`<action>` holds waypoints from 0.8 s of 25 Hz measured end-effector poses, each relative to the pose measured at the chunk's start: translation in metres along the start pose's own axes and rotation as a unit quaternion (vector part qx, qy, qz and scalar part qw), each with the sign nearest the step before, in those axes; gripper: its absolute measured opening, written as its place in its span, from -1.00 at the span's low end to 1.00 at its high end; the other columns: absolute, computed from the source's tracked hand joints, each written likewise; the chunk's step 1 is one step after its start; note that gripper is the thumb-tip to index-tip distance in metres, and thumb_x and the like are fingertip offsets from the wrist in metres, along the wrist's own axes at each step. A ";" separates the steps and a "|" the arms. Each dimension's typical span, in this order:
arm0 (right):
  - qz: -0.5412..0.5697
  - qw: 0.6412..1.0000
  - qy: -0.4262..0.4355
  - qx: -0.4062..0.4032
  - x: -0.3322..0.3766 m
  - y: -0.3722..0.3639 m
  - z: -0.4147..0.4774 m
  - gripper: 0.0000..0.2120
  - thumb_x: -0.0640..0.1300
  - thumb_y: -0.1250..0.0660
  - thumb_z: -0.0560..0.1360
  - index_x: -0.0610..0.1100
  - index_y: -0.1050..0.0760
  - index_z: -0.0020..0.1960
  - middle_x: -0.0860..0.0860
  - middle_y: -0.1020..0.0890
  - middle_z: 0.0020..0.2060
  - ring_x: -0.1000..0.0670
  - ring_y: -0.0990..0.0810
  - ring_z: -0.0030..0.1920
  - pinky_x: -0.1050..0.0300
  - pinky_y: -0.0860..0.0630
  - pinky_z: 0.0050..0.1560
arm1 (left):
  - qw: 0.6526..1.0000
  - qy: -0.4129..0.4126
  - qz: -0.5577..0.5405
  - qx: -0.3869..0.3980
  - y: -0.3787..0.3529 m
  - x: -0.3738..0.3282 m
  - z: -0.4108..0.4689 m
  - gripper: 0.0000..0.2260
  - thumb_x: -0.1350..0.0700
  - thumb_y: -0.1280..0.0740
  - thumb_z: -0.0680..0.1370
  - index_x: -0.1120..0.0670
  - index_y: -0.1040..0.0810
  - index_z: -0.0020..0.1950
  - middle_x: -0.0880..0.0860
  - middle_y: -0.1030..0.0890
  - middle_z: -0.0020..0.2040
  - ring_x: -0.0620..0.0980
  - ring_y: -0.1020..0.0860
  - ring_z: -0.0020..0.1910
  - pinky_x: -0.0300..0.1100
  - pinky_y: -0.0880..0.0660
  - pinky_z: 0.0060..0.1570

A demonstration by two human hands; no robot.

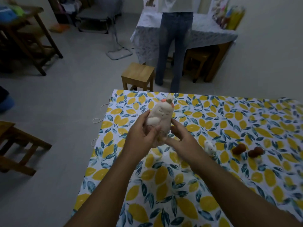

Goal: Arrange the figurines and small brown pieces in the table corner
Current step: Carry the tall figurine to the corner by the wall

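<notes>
Here, both hands, left hand (141, 133) and right hand (182, 141), clasp a pale rabbit figurine (161, 118) upright above the desk (164, 185) corner, likely for placing.

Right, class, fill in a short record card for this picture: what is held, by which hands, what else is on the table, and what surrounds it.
held item: large pale figurine, lifted above the table
hands: left hand and right hand both grip it
table cover: lemon-print cloth
still on table: small white figurine; two brown pieces to its right
background: wooden stool; a person standing at another table
</notes>
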State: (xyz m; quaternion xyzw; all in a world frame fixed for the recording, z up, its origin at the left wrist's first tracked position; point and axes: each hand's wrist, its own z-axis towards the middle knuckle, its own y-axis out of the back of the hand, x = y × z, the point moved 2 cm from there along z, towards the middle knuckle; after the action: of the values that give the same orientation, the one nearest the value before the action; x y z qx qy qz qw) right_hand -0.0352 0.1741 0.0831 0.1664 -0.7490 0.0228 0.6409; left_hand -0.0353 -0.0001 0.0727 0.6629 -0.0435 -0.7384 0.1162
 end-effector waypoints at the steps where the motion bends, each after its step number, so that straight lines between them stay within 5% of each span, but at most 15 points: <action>1: -0.001 1.000 0.023 -0.021 0.010 0.014 -0.005 -0.37 0.07 -0.48 0.49 0.43 -0.27 0.44 0.40 -0.48 0.27 0.26 -0.42 0.35 0.09 -0.45 0.26 | 1.000 -0.014 -0.025 0.004 -0.006 -0.018 0.005 -0.52 -0.11 -0.41 0.54 -0.20 -0.39 0.45 -0.35 -0.56 0.19 -0.31 -0.56 0.15 -0.29 -0.60 -0.08; 6: 0.049 0.988 0.121 -0.084 0.044 0.095 -0.034 -0.25 0.10 -0.48 0.47 0.22 -0.21 0.56 0.09 -0.58 0.36 0.05 -0.55 0.36 -0.08 -0.56 0.26 | 0.987 -0.074 -0.105 0.091 -0.071 -0.095 0.024 -0.54 -0.15 -0.35 0.58 -0.16 -0.39 0.46 -0.16 -0.59 0.23 -0.19 -0.57 0.21 -0.23 -0.60 0.01; 10: 0.054 0.972 0.119 -0.194 0.031 0.175 -0.059 -0.30 0.02 -0.51 0.46 0.18 -0.31 0.52 0.13 -0.62 0.30 0.06 -0.59 0.31 -0.02 -0.62 0.19 | 0.972 -0.094 -0.131 0.173 -0.162 -0.122 0.036 -0.59 -0.04 -0.35 0.60 -0.12 -0.40 0.45 -0.07 -0.59 0.24 -0.15 -0.58 0.21 -0.20 -0.60 0.03; 15: 0.049 0.941 0.092 -0.322 -0.017 0.303 -0.066 -0.42 -0.11 -0.51 0.47 0.16 -0.42 0.43 0.10 -0.65 0.25 0.08 -0.64 0.24 0.02 -0.65 0.14 | 0.965 -0.067 -0.092 0.237 -0.314 -0.132 0.068 -0.62 -0.09 -0.24 0.65 -0.17 -0.38 0.48 -0.06 -0.41 0.39 -0.16 -0.39 0.40 0.01 -0.42 0.36; 18: 0.041 0.930 0.077 -0.356 -0.051 0.390 -0.047 -0.41 -0.17 -0.53 0.47 0.26 -0.42 0.35 0.19 -0.65 0.21 0.14 -0.64 0.22 0.08 -0.65 0.13 | 0.958 -0.041 -0.105 0.264 -0.409 -0.136 0.101 -0.69 -0.13 -0.16 0.67 -0.24 -0.45 0.40 -0.12 -0.51 0.35 -0.14 -0.46 0.35 0.02 -0.46 0.31; 20: 0.031 0.923 0.064 -0.377 -0.078 0.454 -0.030 -0.41 -0.13 -0.54 0.46 0.29 -0.43 0.35 0.24 -0.64 0.20 0.17 -0.62 0.22 0.07 -0.65 0.14 | 0.949 -0.019 -0.121 0.292 -0.482 -0.136 0.128 -0.70 -0.08 -0.16 0.68 -0.21 -0.49 0.39 -0.17 -0.59 0.28 -0.19 -0.55 0.26 -0.16 -0.54 0.18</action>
State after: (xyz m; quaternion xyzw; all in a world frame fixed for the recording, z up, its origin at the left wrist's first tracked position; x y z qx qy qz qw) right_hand -0.1240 0.6274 0.0939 -0.1129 -0.6641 -0.2310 0.7021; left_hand -0.2043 0.4869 0.1145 0.6537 -0.1787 -0.7145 -0.1738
